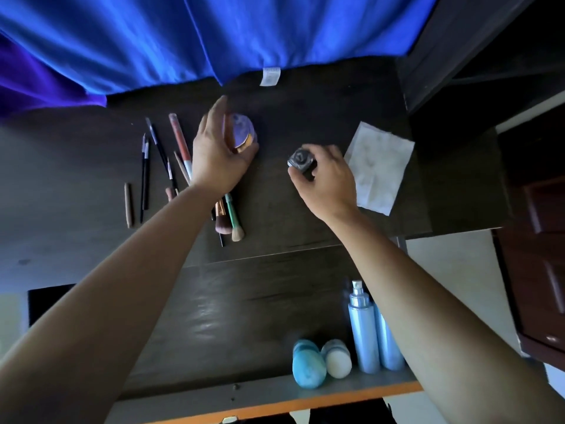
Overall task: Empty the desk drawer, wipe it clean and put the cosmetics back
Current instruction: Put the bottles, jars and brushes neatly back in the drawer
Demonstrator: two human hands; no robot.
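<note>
On the dark desk top point(290, 111), my left hand point(218, 157) is closed around a round purple compact point(243, 131) with an orange edge. My right hand point(325, 179) grips a small grey square jar point(301, 160) just off the desk surface. Pencils and makeup brushes point(183, 166) lie in a row under and left of my left wrist. Below, the open drawer point(232, 316) holds two light blue spray bottles point(365, 328), a teal egg-shaped container point(305, 364) and a white one point(336, 358) at its front right corner.
A white folded wipe point(380, 168) lies on the desk right of my right hand. A blue curtain point(183, 38) hangs over the desk's far edge. Dark wooden furniture point(538, 270) stands at the right. The drawer's front edge has an orange trim point(275, 408).
</note>
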